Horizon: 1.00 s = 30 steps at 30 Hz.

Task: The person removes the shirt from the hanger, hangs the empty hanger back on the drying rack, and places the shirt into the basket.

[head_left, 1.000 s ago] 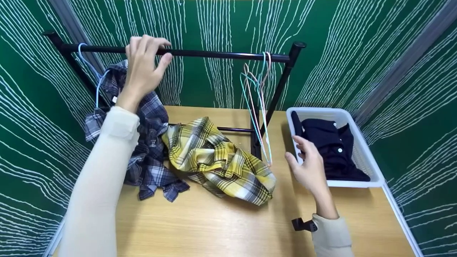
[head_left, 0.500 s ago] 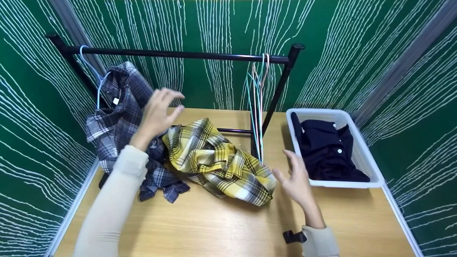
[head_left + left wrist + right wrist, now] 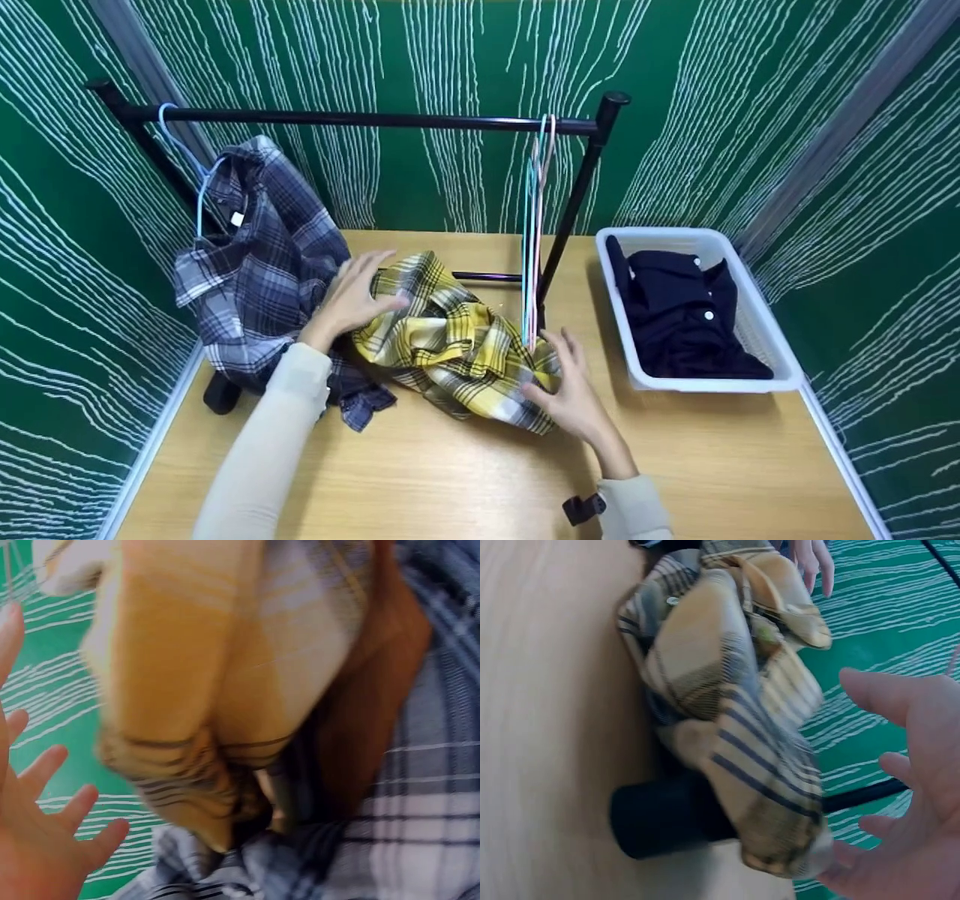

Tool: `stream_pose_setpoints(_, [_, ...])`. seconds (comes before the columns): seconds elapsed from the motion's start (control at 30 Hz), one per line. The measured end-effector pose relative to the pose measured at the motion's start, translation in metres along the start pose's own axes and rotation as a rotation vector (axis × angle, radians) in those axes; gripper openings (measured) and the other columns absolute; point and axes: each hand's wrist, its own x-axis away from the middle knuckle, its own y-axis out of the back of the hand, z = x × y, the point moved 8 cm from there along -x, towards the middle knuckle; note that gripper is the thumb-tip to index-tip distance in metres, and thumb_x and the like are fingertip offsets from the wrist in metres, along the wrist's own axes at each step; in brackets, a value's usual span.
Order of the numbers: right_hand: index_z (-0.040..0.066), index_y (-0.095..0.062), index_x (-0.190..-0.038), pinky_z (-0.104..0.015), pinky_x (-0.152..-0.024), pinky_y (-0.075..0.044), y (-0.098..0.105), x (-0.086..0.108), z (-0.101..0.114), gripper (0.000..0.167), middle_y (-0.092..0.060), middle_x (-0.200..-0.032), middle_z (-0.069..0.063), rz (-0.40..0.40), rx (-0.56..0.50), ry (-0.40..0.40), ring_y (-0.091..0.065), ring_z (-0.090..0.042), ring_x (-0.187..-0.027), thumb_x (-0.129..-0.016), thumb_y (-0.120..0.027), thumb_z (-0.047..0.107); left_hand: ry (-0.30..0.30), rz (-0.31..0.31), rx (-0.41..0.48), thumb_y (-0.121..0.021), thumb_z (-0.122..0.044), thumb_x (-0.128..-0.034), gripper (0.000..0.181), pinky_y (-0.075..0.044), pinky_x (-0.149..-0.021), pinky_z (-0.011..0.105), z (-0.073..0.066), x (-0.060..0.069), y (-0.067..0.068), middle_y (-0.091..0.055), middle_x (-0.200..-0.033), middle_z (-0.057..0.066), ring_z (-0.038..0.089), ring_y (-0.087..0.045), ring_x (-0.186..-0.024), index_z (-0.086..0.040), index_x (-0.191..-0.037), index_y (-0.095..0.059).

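Lying bunched on the table [image 3: 450, 491], the yellow shirt [image 3: 450, 341] sits between the two hands, its long axis slanting from far left by the left hand [image 3: 352, 296] to near right by the right hand [image 3: 571, 394]. Both hands are spread, gripping nothing; the right seems nearer, though whether its fingers touch the cloth I cannot tell.

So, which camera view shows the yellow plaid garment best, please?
The head view, since it takes in nearly the whole yellow plaid garment. The left wrist view shows only blurred folds up close; the right wrist view shows it from one end, partly blurred.
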Motion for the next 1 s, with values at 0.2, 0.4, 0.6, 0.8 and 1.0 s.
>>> stream_pose_setpoints(0.2, [0.028,-0.028,-0.169,-0.078,-0.113,-0.029,-0.024,-0.003,-0.006,0.109,0.007,-0.177,-0.016,0.049,-0.008,-0.009,-0.009,-0.053,-0.158,-0.081,-0.093,0.024,0.031,0.116,-0.02,-0.08,-0.077,-0.0753,0.121,-0.011,-0.119,0.08,0.012,0.002,-0.031,-0.016,-0.177,0.013,0.05,-0.011,-0.16,-0.034,-0.17,-0.019])
stream_pose_setpoints(0.4, [0.03,-0.032,-0.168,-0.077,-0.113,-0.029,-0.046,-0.006,-0.006,0.112,0.01,-0.178,-0.01,0.063,0.04,0.009,-0.003,-0.048,-0.161,-0.076,-0.096,0.024,0.001,0.195,0.0,-0.087,-0.075,-0.0679,0.131,-0.012,-0.118,0.081,0.011,0.006,-0.053,-0.009,-0.178,0.014,0.054,-0.007,-0.159,-0.035,-0.171,-0.016])
stream_pose_setpoints(0.6, [0.028,-0.029,-0.169,-0.073,-0.117,-0.028,-0.066,-0.012,-0.003,0.116,0.014,-0.178,-0.011,0.071,0.094,0.04,-0.002,-0.048,-0.161,-0.075,-0.097,0.022,0.012,0.208,0.016,-0.095,-0.065,-0.0657,0.134,-0.017,-0.115,0.083,0.014,0.008,-0.066,-0.007,-0.176,0.019,0.061,-0.011,-0.155,-0.038,-0.17,-0.016])
stream_pose_setpoints(0.8, [0.023,-0.024,-0.171,-0.071,-0.119,-0.027,-0.078,-0.023,0.0,0.121,0.013,-0.176,-0.019,0.079,0.141,0.076,-0.006,-0.055,-0.158,-0.075,-0.098,0.024,0.054,0.222,-0.005,-0.097,-0.057,-0.0693,0.128,-0.023,-0.114,0.083,0.021,0.01,-0.079,-0.007,-0.175,0.019,0.062,-0.015,-0.154,-0.042,-0.169,-0.018])
stream_pose_setpoints(1.0, [0.028,-0.022,-0.171,-0.074,-0.111,-0.038,-0.085,-0.034,0.0,0.12,0.01,-0.174,-0.026,0.093,0.177,0.126,-0.022,-0.065,-0.15,-0.076,-0.097,0.022,0.062,0.214,-0.057,-0.095,-0.049,-0.0764,0.111,-0.026,-0.115,0.079,0.02,0.008,-0.087,-0.017,-0.171,0.02,0.063,-0.02,-0.151,-0.036,-0.167,-0.031])
